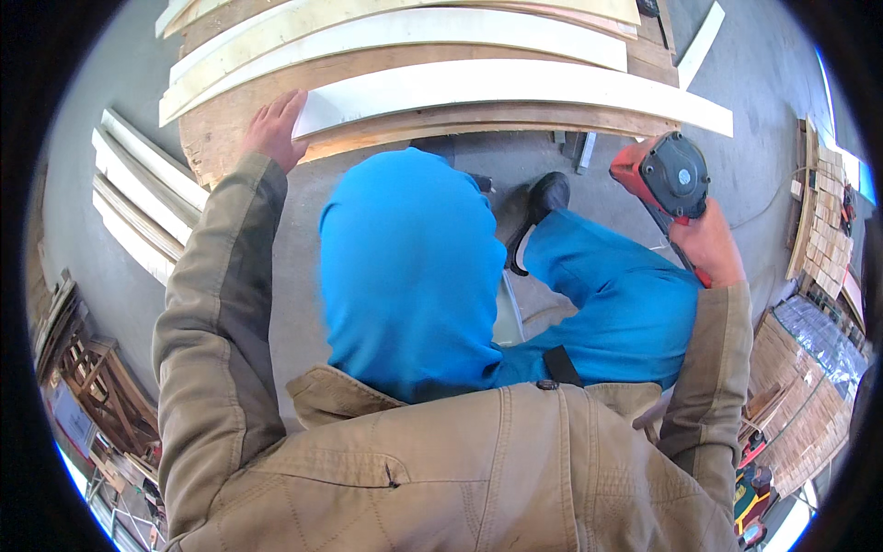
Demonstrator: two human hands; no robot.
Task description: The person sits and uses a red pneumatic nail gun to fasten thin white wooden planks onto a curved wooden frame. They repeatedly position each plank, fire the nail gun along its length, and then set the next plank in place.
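A left hand (273, 129) is resting on the end of a smooth, pale, matt strip (497, 87) that is looking like painted wood. Under it, a rough brown wooden board (230, 138) is showing grain and worn edges. A right hand (706, 247) is gripping a nail gun (670, 179) with a red and dark grey plastic body, slightly glossy. The jacket sleeves (216, 304) are looking like matt tan cloth, the trousers (414, 267) like bright blue cloth. The floor (303, 248) is looking like dull grey concrete.
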